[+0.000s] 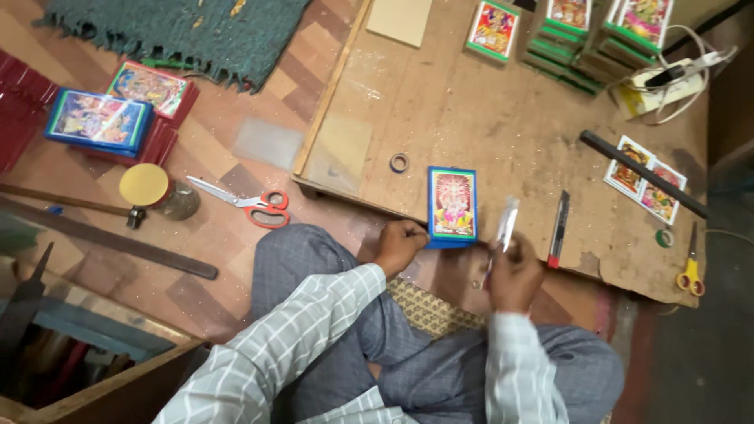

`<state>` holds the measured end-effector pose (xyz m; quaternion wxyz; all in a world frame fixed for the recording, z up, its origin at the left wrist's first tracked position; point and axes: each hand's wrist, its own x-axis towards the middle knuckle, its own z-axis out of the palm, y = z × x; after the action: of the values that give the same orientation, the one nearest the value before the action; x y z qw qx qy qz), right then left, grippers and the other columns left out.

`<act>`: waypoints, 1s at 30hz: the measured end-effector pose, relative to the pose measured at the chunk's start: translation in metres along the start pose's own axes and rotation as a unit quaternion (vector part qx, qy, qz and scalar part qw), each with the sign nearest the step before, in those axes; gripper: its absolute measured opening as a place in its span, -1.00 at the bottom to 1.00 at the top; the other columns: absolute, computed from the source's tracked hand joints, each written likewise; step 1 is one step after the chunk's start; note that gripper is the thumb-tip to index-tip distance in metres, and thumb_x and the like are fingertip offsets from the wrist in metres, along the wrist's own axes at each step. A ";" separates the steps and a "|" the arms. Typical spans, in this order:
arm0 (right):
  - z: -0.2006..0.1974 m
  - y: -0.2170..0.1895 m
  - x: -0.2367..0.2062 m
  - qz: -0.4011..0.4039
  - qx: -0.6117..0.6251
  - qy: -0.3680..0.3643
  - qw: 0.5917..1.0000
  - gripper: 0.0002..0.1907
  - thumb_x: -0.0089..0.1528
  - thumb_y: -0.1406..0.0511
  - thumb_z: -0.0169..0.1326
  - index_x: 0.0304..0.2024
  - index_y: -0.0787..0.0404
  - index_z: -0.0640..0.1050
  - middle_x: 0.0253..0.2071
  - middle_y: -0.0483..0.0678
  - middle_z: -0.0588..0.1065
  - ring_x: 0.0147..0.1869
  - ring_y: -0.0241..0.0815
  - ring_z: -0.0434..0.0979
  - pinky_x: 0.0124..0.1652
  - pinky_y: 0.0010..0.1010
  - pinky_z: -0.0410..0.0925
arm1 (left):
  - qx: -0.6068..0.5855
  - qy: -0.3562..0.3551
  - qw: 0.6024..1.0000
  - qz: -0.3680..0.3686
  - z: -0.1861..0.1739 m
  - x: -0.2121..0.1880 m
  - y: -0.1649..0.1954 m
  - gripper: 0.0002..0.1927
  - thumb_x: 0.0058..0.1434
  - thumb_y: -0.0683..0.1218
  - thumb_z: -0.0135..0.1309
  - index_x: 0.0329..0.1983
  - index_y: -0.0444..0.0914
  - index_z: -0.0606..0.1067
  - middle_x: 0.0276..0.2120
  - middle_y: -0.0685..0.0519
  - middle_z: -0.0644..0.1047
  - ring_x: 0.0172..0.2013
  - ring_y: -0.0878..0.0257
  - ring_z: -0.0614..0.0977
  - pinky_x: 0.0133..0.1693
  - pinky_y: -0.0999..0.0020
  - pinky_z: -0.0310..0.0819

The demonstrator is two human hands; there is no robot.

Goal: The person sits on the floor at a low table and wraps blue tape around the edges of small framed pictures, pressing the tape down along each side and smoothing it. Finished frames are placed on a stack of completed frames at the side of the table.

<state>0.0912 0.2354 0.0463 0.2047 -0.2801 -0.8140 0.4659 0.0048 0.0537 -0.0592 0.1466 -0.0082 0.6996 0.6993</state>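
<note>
A small blue-framed picture [452, 206] lies on the near edge of a low wooden board [487, 118]. My left hand [399, 245] grips its near left corner. My right hand [512, 275] is just right of the picture and holds a thin strip of clear shiny material [505, 228] upright, with its top end blurred. A black utility knife with a red end [558, 229] lies on the board right next to my right hand.
On the board are a tape ring [399, 162], green-framed picture stacks [565, 31], loose prints [646, 179], a black bar [640, 173], yellow scissors [689, 271] and a white cable [667, 74]. On the floor: red scissors [255, 204], a yellow-lidded jar [157, 191], a hammer [71, 202], framed pictures [118, 106] and a green rug [181, 31].
</note>
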 end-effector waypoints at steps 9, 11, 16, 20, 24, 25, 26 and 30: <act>0.011 -0.022 -0.091 -0.220 -0.163 -0.114 0.955 -0.47 0.15 0.39 0.15 0.20 0.27 0.53 -0.11 0.18 0.58 -0.12 0.12 0.62 -0.15 -0.15 0.45 | 0.048 -0.019 0.998 0.041 0.000 0.004 -0.007 -0.87 0.06 -0.15 0.20 -0.36 -0.29 0.68 -0.44 0.00 0.69 -0.40 0.32 0.68 -0.29 0.37 0.55; 0.014 -0.024 -0.094 -0.171 -0.176 -0.139 0.959 -0.47 0.12 0.40 0.15 0.18 0.24 0.54 -0.16 0.19 0.58 -0.14 0.18 0.62 -0.15 -0.11 0.45 | 0.048 -0.018 0.998 0.036 0.000 0.002 -0.004 -0.86 0.05 -0.15 0.20 -0.36 -0.30 0.67 -0.44 0.00 0.69 -0.40 0.32 0.68 -0.28 0.36 0.56; 0.020 -0.029 -0.094 -0.148 -0.199 -0.138 0.959 -0.47 0.13 0.39 0.16 0.19 0.21 0.55 -0.22 0.16 0.59 -0.18 0.15 0.62 -0.14 -0.10 0.44 | 0.060 -0.021 0.998 0.016 -0.001 0.000 0.001 -0.85 0.03 -0.16 0.21 -0.34 -0.32 0.66 -0.43 -0.02 0.69 -0.39 0.32 0.68 -0.27 0.36 0.56; 0.023 -0.032 -0.094 -0.122 -0.221 -0.136 0.958 -0.47 0.12 0.39 0.16 0.19 0.20 0.55 -0.20 0.18 0.58 -0.19 0.17 0.62 -0.15 -0.09 0.44 | 0.036 -0.024 0.998 0.037 -0.002 -0.001 0.001 -0.84 0.05 -0.16 0.20 -0.33 -0.34 0.66 -0.42 -0.03 0.70 -0.38 0.30 0.69 -0.27 0.35 0.57; 0.024 -0.030 -0.095 -0.144 -0.233 -0.129 0.953 -0.46 0.11 0.39 0.17 0.19 0.22 0.55 -0.20 0.18 0.58 -0.16 0.19 0.61 -0.13 -0.07 0.44 | 0.030 -0.021 0.999 0.038 -0.001 -0.001 0.000 -0.83 0.05 -0.17 0.19 -0.32 -0.35 0.66 -0.41 -0.04 0.69 -0.38 0.30 0.69 -0.27 0.36 0.57; 0.025 -0.030 -0.095 -0.148 -0.231 -0.128 0.953 -0.46 0.12 0.39 0.16 0.19 0.22 0.54 -0.20 0.18 0.58 -0.15 0.18 0.61 -0.12 -0.07 0.44 | 0.030 -0.020 0.999 0.041 0.000 -0.001 -0.001 -0.83 0.04 -0.17 0.19 -0.32 -0.35 0.66 -0.41 -0.04 0.69 -0.38 0.30 0.69 -0.27 0.36 0.57; 0.026 -0.029 -0.095 -0.151 -0.229 -0.128 0.953 -0.46 0.12 0.39 0.16 0.19 0.22 0.54 -0.20 0.18 0.58 -0.15 0.18 0.61 -0.12 -0.08 0.45 | 0.030 -0.023 0.998 0.040 0.000 -0.001 -0.001 -0.83 0.05 -0.17 0.19 -0.32 -0.35 0.66 -0.41 -0.04 0.69 -0.38 0.30 0.69 -0.28 0.36 0.57; 0.030 -0.030 -0.092 -0.161 -0.233 -0.128 0.950 -0.46 0.12 0.40 0.16 0.19 0.24 0.54 -0.20 0.18 0.57 -0.15 0.20 0.60 -0.13 -0.07 0.44 | 0.032 -0.032 0.999 0.031 0.000 -0.004 -0.001 -0.82 0.09 -0.16 0.16 -0.30 -0.35 0.66 -0.42 -0.06 0.69 -0.39 0.28 0.67 -0.29 0.34 0.56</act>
<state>0.1354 0.1440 0.0517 0.0997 -0.1234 -0.9536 0.2558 0.0085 0.0529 -0.0595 0.1471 0.0404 0.7163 0.6809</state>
